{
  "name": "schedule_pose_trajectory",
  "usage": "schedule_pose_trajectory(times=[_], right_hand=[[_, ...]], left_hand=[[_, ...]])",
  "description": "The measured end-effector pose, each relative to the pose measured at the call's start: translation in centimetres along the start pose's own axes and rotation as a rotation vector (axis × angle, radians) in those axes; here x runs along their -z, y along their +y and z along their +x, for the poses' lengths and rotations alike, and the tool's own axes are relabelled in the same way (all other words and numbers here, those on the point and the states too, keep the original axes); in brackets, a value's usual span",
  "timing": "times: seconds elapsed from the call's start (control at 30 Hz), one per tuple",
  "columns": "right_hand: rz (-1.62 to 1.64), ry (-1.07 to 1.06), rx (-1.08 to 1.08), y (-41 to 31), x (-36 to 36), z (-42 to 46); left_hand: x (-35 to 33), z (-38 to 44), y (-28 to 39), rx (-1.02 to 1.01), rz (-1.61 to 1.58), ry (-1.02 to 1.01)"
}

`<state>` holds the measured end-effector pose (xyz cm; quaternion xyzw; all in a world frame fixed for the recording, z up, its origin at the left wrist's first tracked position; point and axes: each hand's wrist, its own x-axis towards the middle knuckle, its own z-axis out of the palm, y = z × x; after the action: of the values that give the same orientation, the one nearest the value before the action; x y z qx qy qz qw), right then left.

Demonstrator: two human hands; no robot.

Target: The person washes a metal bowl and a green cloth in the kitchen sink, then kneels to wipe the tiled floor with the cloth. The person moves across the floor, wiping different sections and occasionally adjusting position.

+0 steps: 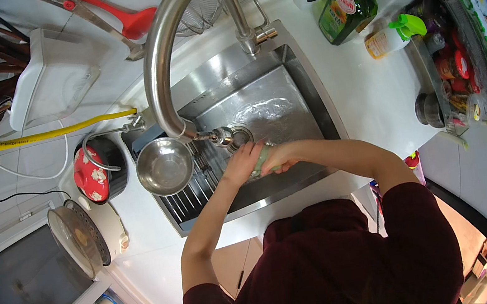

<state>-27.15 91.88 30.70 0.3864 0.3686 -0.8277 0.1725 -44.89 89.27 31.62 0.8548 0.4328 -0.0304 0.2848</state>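
Observation:
Over the stainless steel sink [296, 97], both my hands are closed around a pale green cloth [262, 161]. My left hand [243, 164] grips its left side, and my right hand [280, 158] grips its right side. Much of the cloth is hidden by the fingers. The drain [241, 137] lies just beyond my hands, with the spray head of the steel faucet [221, 136] above it. Wet patches shine on the sink floor.
A steel bowl [165, 167] rests on the roll-up drying rack [189, 202] at the sink's left. A red-lidded pot [90, 172] stands further left. Pump bottles, including a green soap bottle [345, 11], line the right rear. The faucet's neck [156, 61] arches over the sink.

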Motion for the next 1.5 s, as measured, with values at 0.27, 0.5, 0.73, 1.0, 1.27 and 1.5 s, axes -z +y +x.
schedule_pose_trajectory(times=[0.27,0.5,0.73,1.0,1.27,1.5], right_hand=[[-0.894,0.507,0.331,0.4,-0.5,2.0],[-1.350,0.635,0.466,3.0,1.9,5.1],[-0.543,0.205,-0.006,1.2,1.5,1.0],[0.140,-0.380,-0.115,0.1,2.0,-4.4],[0.203,-0.596,0.132,-1.0,-2.9,-5.4],[-0.221,-0.020,0.072,-2.4,-3.0,-4.7]], left_hand=[[-3.4,1.8,-1.1,0.336,0.076,-0.278],[-2.4,3.0,-0.7,0.455,-0.271,-0.439],[-1.9,-0.6,1.0,0.361,-0.417,-0.026],[2.8,-4.9,4.9,-0.216,0.206,0.416],[6.6,-2.6,5.0,-0.508,0.277,0.562],[3.2,-1.9,4.5,-0.050,0.464,0.132]])
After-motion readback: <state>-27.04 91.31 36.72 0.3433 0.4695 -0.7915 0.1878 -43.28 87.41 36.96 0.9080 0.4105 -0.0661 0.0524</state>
